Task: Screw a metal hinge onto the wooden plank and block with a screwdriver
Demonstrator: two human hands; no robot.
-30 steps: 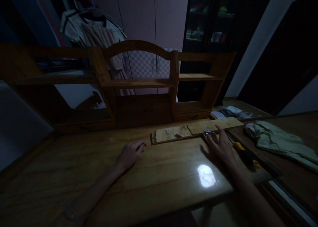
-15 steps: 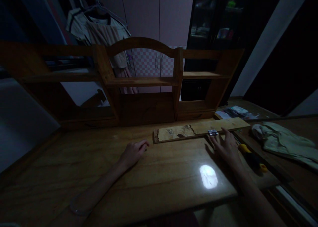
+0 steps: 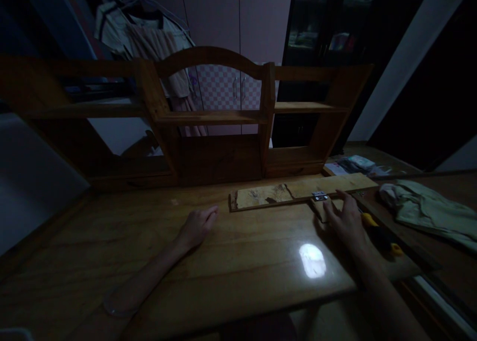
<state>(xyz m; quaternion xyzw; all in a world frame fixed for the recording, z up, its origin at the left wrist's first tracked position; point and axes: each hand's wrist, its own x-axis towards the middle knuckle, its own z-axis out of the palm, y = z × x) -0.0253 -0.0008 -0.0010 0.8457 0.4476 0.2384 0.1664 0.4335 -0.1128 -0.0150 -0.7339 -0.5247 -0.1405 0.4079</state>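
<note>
My left hand (image 3: 197,226) rests on the wooden desktop with its fingers curled together; whatever they may hold is hidden. My right hand (image 3: 347,220) is at the near edge of a long worn board (image 3: 276,196), thumb and index finger apart. Its thumb touches or lies just beside a small wooden piece (image 3: 319,213), partly covered by the hand. A small metal hinge (image 3: 319,196) sits where this piece meets the board. To the right of this hand lies a screwdriver with a yellow and black handle (image 3: 380,234).
A wooden shelf unit (image 3: 212,117) stands along the back of the desktop (image 3: 231,271). A pale green cloth (image 3: 428,212) lies on the right, with small metal bits (image 3: 360,194) near the board's right end. Clothes (image 3: 160,47) hang behind the shelf.
My right thumb has shifted right, away from the hinge, and more of the small wooden piece shows. My left hand has moved slightly left, its fingers closing together. The view has tilted slightly.
</note>
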